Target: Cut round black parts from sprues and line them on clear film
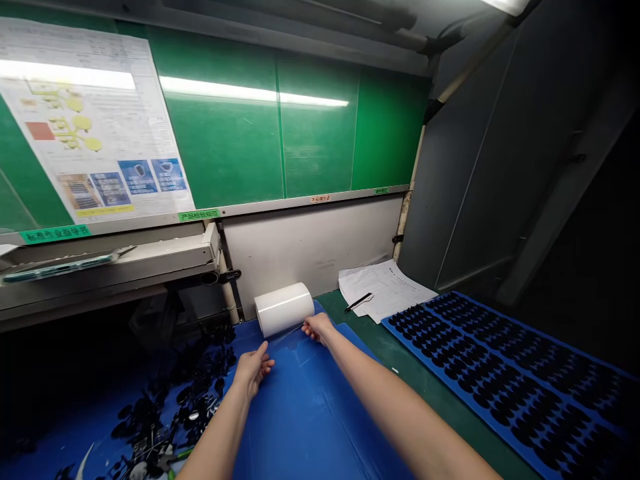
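While right hand (319, 327) pinches edge of clear film (287, 335) from white roll (283, 310) on blue mat (305, 420), left hand (253, 371) half open, grip unclear; film light, limp, best held by edge.

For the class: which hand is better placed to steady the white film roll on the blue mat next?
Right, probably. The right hand sits at the near edge of the white film roll, while the left hand lies further from it, out on the blue mat.
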Motion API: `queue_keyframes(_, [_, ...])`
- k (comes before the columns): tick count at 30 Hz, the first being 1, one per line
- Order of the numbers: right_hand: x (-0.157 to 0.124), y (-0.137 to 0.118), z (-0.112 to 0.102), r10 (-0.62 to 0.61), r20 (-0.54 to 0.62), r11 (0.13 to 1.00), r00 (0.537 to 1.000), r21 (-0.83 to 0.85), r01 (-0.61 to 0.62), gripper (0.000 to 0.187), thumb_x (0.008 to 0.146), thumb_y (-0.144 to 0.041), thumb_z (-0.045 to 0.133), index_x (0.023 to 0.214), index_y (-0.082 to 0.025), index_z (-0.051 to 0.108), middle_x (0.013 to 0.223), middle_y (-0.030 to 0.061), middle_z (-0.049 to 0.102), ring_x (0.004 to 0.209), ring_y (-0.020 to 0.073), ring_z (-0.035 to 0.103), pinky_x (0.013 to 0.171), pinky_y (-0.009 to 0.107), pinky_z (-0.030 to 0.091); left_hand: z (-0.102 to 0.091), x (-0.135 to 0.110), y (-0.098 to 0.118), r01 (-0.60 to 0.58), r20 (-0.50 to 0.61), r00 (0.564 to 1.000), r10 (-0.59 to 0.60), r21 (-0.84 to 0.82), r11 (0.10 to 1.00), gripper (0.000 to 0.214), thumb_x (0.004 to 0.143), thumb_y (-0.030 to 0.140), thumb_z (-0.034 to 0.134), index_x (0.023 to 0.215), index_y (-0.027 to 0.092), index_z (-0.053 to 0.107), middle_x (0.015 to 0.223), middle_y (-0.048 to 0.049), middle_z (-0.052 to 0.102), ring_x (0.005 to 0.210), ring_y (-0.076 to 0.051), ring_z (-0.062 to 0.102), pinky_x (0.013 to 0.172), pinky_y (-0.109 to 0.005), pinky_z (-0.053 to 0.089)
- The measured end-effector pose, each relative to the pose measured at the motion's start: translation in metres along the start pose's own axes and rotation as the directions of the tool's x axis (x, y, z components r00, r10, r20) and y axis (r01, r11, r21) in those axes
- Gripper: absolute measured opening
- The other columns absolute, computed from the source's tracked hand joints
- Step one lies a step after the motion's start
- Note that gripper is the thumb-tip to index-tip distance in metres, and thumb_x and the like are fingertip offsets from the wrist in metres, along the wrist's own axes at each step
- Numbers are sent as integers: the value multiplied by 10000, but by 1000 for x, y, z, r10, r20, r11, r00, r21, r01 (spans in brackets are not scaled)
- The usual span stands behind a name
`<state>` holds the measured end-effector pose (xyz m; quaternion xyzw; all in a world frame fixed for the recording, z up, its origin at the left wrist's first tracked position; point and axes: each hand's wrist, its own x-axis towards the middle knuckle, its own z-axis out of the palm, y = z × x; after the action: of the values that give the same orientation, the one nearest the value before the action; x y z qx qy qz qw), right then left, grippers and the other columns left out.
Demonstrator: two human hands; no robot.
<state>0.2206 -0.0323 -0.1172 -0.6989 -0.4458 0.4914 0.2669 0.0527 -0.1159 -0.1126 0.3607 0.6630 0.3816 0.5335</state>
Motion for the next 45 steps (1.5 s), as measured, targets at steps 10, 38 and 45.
queue_keyframes(10, [11, 11, -31, 18, -42, 990, 999, 143, -12, 210, 861, -265, 487, 1014, -123, 512, 973, 59, 540, 787, 163, 556, 666, 326, 483, 51, 47, 24, 229, -9, 973, -232, -137, 964, 280, 801, 304, 476, 1027, 139, 492, 992, -63, 536, 805, -157, 546, 667, -339, 477])
queue_keyframes(38, [-184, -90, -198, -406, -146, 817, 902, 383, 430, 205, 830, -122, 452, 635, -80, 497, 509, -45, 449, 293, -10, 249, 246, 117, 139, 61, -165, 183, -52, 327, 921, 212, -436, 898, 86, 762, 174, 524, 754, 92, 500, 634, 25, 505, 312, 28, 241, 247, -99, 130])
queue_keyframes(45, [-330, -76, -232, -560, -176, 728, 810, 362, 582, 228, 822, -109, 420, 620, -103, 525, 469, -54, 429, 295, -19, 264, 280, 122, 139, 47, -303, 179, -234, 357, 831, 427, -472, 850, 129, 746, 224, 543, 750, 104, 591, 580, 24, 518, 291, 23, 258, 246, -86, 169])
